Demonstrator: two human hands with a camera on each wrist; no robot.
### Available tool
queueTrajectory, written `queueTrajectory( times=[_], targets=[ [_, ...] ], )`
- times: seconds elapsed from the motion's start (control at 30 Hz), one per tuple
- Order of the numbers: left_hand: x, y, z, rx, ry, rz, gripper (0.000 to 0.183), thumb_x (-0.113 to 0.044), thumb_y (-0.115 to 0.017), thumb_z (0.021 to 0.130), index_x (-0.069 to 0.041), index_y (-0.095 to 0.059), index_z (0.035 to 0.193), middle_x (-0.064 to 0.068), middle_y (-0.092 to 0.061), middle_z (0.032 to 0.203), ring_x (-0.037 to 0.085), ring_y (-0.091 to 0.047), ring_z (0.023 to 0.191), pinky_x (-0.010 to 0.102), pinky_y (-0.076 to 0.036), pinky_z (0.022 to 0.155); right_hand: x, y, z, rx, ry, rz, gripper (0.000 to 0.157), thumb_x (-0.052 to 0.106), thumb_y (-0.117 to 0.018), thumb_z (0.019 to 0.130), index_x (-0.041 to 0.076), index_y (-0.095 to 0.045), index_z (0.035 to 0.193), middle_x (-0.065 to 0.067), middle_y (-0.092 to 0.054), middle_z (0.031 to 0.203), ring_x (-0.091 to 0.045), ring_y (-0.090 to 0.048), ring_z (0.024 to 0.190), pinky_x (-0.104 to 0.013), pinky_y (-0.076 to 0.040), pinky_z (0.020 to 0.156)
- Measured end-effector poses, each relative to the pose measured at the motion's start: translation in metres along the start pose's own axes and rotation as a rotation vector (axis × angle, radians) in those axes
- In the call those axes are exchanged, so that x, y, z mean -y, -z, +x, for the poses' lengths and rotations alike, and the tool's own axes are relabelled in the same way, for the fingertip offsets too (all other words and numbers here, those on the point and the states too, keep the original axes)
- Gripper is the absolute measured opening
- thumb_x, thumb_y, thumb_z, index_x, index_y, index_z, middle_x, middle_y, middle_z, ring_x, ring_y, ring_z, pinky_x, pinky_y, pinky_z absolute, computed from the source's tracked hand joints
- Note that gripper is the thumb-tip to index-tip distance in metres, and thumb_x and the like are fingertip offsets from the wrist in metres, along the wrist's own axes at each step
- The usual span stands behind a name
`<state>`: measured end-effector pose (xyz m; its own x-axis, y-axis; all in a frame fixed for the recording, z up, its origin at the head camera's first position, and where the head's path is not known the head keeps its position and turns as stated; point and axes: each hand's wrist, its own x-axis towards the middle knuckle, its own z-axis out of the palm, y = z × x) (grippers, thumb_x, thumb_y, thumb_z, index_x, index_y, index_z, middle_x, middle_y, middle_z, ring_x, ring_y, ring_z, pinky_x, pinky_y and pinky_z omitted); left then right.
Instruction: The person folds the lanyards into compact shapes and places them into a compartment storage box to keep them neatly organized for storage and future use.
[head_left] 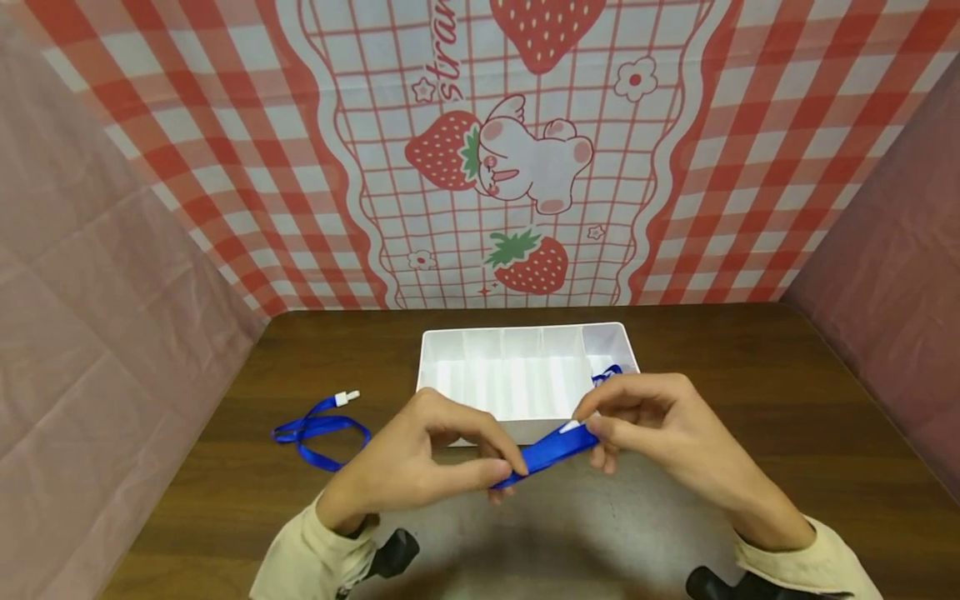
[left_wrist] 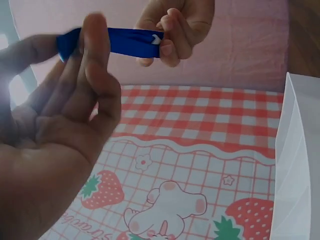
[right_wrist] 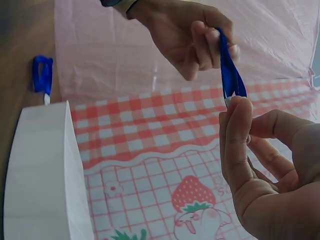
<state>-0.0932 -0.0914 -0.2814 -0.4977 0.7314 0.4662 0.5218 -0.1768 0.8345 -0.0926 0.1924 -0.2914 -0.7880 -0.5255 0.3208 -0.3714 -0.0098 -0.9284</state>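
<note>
Both hands hold a folded blue lanyard (head_left: 553, 450) taut between them, just in front of the white box. My left hand (head_left: 420, 454) pinches one end between thumb and fingers. At the other end, my right hand (head_left: 667, 429) pinches the lanyard beside its white clip (head_left: 571, 426). In the left wrist view the lanyard (left_wrist: 132, 42) looks flattened into a short band. The right wrist view shows its strands (right_wrist: 230, 72) slightly apart, with fingertips covering most of the clip.
A second blue lanyard (head_left: 322, 425) with a white clip lies looped on the table at the left. The white compartment box (head_left: 435, 350) stands mid-table; some blue lanyard (head_left: 609, 373) shows in its right compartment. Behind rises a strawberry-print cloth (head_left: 517, 250), with pink cloths at both sides.
</note>
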Motion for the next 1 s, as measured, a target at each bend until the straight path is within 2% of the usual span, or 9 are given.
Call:
queueTrajectory(
  times=[0.07,0.2,0.43,0.57,0.67,0.77,0.83,0.93,1.0],
  targets=[
    [-0.001,-0.001,0.000,0.033,-0.044,-0.011,0.016,0.005,-0.070,0.088,0.000,-0.070,0.103,0.010,-0.073,0.084,0.014,-0.070,0.074,0.036,-0.059,0.066,-0.002,0.000,0.000,0.011,-0.032,0.020,0.015,-0.007,-0.058,0.096,0.001,-0.068,0.103,-0.014,-0.065,0.072,-0.024,-0.064,0.057,-0.039,-0.057,0.055],
    [-0.002,-0.003,0.002,0.065,-0.116,0.034,0.025,0.006,-0.075,0.083,0.002,-0.068,0.106,0.012,-0.074,0.089,0.013,-0.071,0.082,0.035,-0.059,0.072,-0.002,0.001,0.001,0.007,-0.054,0.014,0.014,-0.004,-0.057,0.097,0.002,-0.068,0.103,-0.013,-0.064,0.071,-0.024,-0.063,0.056,-0.039,-0.056,0.053],
    [-0.004,-0.008,0.004,-0.044,-0.163,0.160,0.015,0.006,-0.072,0.087,-0.002,-0.072,0.100,0.008,-0.074,0.086,0.007,-0.068,0.076,0.029,-0.058,0.066,-0.004,0.000,0.003,0.039,-0.090,0.024,0.013,0.000,-0.054,0.100,0.002,-0.066,0.102,-0.012,-0.061,0.066,-0.024,-0.059,0.052,-0.038,-0.050,0.048],
    [-0.006,-0.009,0.006,-0.059,-0.229,0.201,0.016,0.007,-0.073,0.085,-0.003,-0.073,0.098,0.008,-0.069,0.096,0.013,-0.064,0.087,0.031,-0.056,0.074,-0.006,-0.001,0.003,0.061,-0.090,0.046,0.014,-0.001,-0.053,0.100,0.002,-0.066,0.101,-0.012,-0.060,0.066,-0.024,-0.057,0.050,-0.038,-0.049,0.047],
    [-0.009,-0.010,0.009,0.000,-0.268,0.184,0.017,0.010,-0.072,0.084,-0.002,-0.072,0.096,0.014,-0.068,0.108,0.023,-0.063,0.104,0.037,-0.054,0.088,-0.007,-0.002,0.003,0.071,-0.098,0.064,0.014,-0.001,-0.054,0.100,0.002,-0.067,0.100,-0.011,-0.061,0.068,-0.021,-0.056,0.049,-0.037,-0.049,0.046],
    [-0.011,-0.012,0.011,0.082,-0.272,0.130,0.016,0.014,-0.068,0.086,0.002,-0.067,0.097,0.021,-0.069,0.114,0.027,-0.064,0.115,0.042,-0.052,0.096,-0.006,-0.003,0.003,0.086,-0.100,0.080,0.013,0.000,-0.054,0.100,0.000,-0.067,0.100,-0.010,-0.062,0.069,-0.019,-0.056,0.049,-0.037,-0.048,0.045],
    [-0.011,-0.013,0.012,0.120,-0.261,0.108,0.016,0.015,-0.064,0.087,0.004,-0.065,0.098,0.022,-0.070,0.111,0.026,-0.066,0.113,0.041,-0.052,0.096,-0.005,-0.003,0.003,0.085,-0.103,0.081,0.012,0.000,-0.055,0.099,-0.001,-0.067,0.100,-0.010,-0.062,0.068,-0.017,-0.056,0.049,-0.035,-0.048,0.045],
    [-0.008,-0.014,0.011,0.136,-0.232,0.123,0.016,0.013,-0.062,0.090,0.004,-0.067,0.104,0.018,-0.073,0.106,0.019,-0.069,0.106,0.037,-0.056,0.089,-0.005,-0.004,0.002,0.072,-0.080,0.063,0.012,-0.002,-0.056,0.099,-0.002,-0.067,0.099,-0.010,-0.062,0.066,-0.017,-0.055,0.049,-0.034,-0.047,0.043],
    [-0.007,-0.014,0.010,0.117,-0.201,0.157,0.017,0.008,-0.061,0.093,0.002,-0.069,0.106,0.012,-0.074,0.105,0.014,-0.069,0.102,0.033,-0.056,0.086,-0.005,-0.005,0.001,0.053,-0.064,0.042,0.012,-0.004,-0.057,0.098,0.000,-0.068,0.099,-0.011,-0.061,0.065,-0.018,-0.054,0.048,-0.033,-0.047,0.043]
  ],
)
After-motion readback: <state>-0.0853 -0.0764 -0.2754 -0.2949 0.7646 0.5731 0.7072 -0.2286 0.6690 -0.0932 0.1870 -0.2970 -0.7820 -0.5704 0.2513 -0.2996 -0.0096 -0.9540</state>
